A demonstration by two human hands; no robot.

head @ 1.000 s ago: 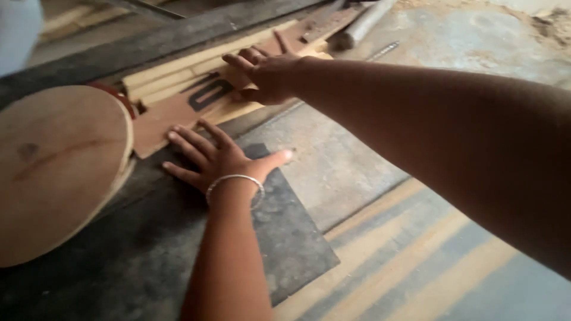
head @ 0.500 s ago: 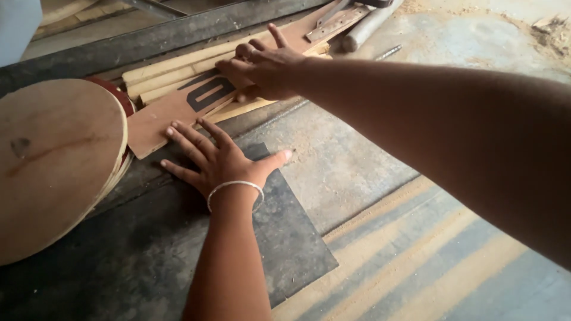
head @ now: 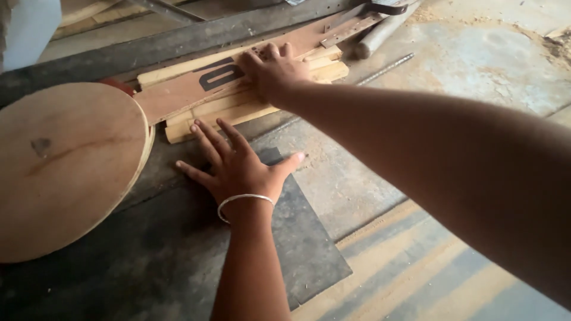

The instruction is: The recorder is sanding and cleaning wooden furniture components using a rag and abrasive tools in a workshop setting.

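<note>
- I am pressing my right hand (head: 270, 71) flat, fingers together, on the brown board (head: 196, 89). It is gripping nothing, only bearing down.
- The board is lying on a stack of pale slats (head: 250, 107) at the far side of the bench (head: 464, 65), with a dark mark on its face just left of my fingers.
- I am resting my left hand (head: 238, 169) palm down with fingers spread on the dark sheet (head: 297, 249). Its fingertips are lying just short of the slats, and it is holding nothing. A thin bangle (head: 245, 199) is sitting on that wrist.
- The round wooden disc (head: 65, 160) is lying to my left, its edge touching or overlapping the board's near end; I cannot tell which.
- A metal strip (head: 351, 27), a grey rod (head: 380, 32) and a thin bar (head: 386, 68) are lying beyond the slats to the right.
- What I am judging could go wrong:
  - The slats look loosely stacked and uneven, so a sideways push could be fanning them out and tipping the board.
  - Sawdust (head: 321, 157) is lying on the bench, so the stack could be sliding instead of staying put.
  - My left fingertips are close to the slat edge, so a shifting slat could be nipping them.
  - A hard shove could be knocking the board against the disc or the rod.
</note>
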